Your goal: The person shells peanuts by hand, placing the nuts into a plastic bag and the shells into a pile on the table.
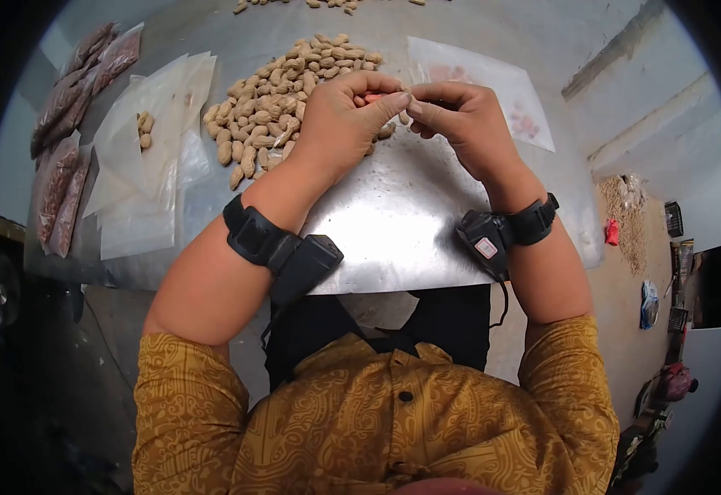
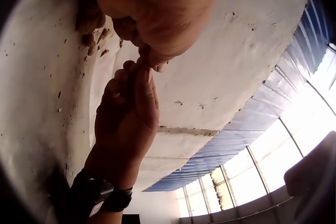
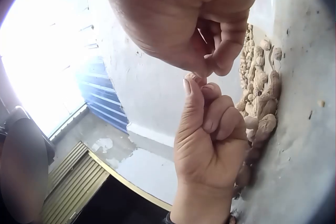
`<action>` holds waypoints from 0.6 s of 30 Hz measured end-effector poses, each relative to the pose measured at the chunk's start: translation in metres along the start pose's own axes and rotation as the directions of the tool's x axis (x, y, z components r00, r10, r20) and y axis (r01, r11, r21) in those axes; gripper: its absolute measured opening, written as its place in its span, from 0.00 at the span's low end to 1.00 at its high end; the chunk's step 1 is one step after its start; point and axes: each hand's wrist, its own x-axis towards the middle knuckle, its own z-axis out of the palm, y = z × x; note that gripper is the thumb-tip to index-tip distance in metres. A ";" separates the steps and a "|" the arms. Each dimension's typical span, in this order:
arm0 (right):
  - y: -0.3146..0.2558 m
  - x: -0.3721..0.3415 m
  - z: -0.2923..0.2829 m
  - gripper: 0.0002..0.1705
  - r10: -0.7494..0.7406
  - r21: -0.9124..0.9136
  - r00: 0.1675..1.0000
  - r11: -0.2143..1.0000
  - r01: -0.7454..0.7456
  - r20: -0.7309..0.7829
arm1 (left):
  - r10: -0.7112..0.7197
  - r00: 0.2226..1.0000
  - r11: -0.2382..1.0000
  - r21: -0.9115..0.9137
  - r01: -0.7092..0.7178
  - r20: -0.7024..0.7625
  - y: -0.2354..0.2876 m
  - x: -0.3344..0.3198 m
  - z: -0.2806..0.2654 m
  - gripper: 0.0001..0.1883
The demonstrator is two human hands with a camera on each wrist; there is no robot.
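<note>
I'm watching both hands working in the upper middle of the head view — the left hand [image 1: 340, 122] and right hand [image 1: 473, 124] are pinching a peanut [image 3: 195, 78] between thumbs and fingertips, while something red [image 1: 372, 98] is showing within the left hand's curl. The peanut is probably weighing next to nothing, its shell looking dry, stiff and brittle, so a light thumb-and-finger hold at each end should be serving best. A peanut heap [image 1: 265, 103] is crowding the upper left of centre, a translucent bag [image 1: 500, 82] is lying at upper right, and bare metal table [image 1: 377, 214] is stretching down the centre — leaving room before its near edge
</note>
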 end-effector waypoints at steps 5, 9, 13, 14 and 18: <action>0.004 -0.002 0.001 0.11 -0.084 -0.087 0.996 0.992 0.087 0.030 | 0.071 0.996 0.990 0.117 -0.077 0.047 -0.004 0.000 -0.001 0.10; 0.005 -0.005 0.007 0.12 -0.064 -0.108 0.997 0.992 0.068 0.039 | 0.118 0.993 0.977 0.179 -0.120 0.020 -0.008 -0.001 0.001 0.09; 0.009 -0.006 0.012 0.12 -0.161 -0.280 0.987 0.948 0.149 -0.020 | 0.136 0.990 0.971 0.204 -0.126 -0.039 -0.011 -0.002 0.005 0.07; 0.013 -0.005 0.013 0.13 -0.188 -0.316 0.982 0.933 0.169 -0.030 | 0.149 0.988 0.968 0.212 -0.137 -0.041 -0.012 -0.002 0.004 0.07; 0.005 -0.007 0.018 0.12 -0.066 -0.167 0.995 0.985 0.053 -0.072 | 0.172 0.982 0.972 0.175 -0.156 -0.080 -0.016 -0.002 0.005 0.08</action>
